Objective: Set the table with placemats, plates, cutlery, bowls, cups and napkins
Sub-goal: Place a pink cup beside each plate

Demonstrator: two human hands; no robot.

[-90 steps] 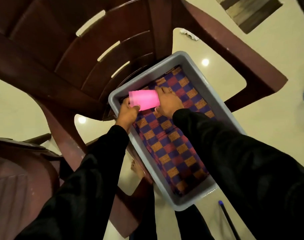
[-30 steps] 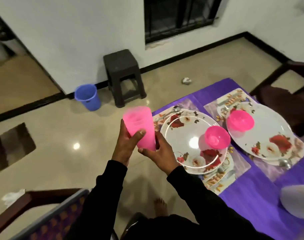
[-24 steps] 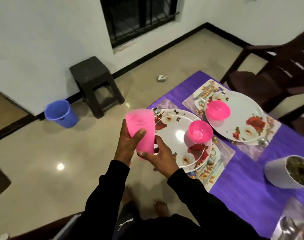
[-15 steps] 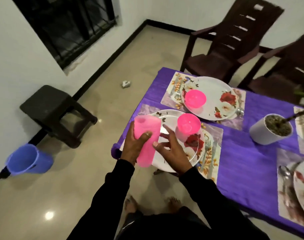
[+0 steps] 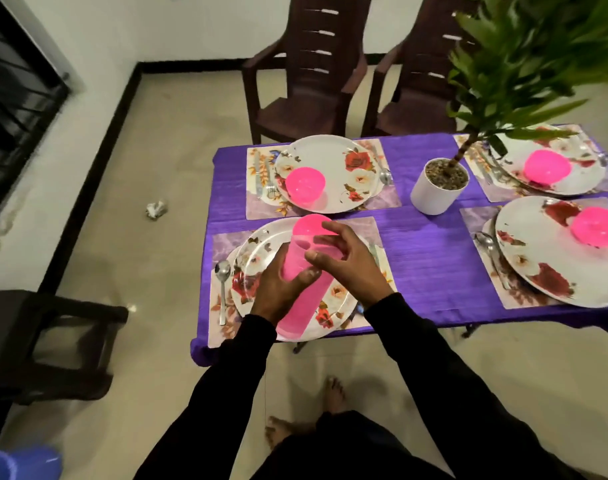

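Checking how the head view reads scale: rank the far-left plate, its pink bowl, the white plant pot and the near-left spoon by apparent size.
1. Far-left plate
2. White plant pot
3. Pink bowl, close to the pot, so that order is unsure
4. Spoon, long but thin

Pale glossy floor [image 5: 164, 161], black skirting along white walls [image 5: 178, 26]. Dark barred window [image 5: 15, 98] at left. Two brown chairs [image 5: 309, 71] tucked behind the purple-covered table [image 5: 430, 258], dark stool [image 5: 43, 341] near left, crumpled scrap [image 5: 156, 210] on the floor, blue bucket [image 5: 18, 464] bottom corner. Dim indoor light.
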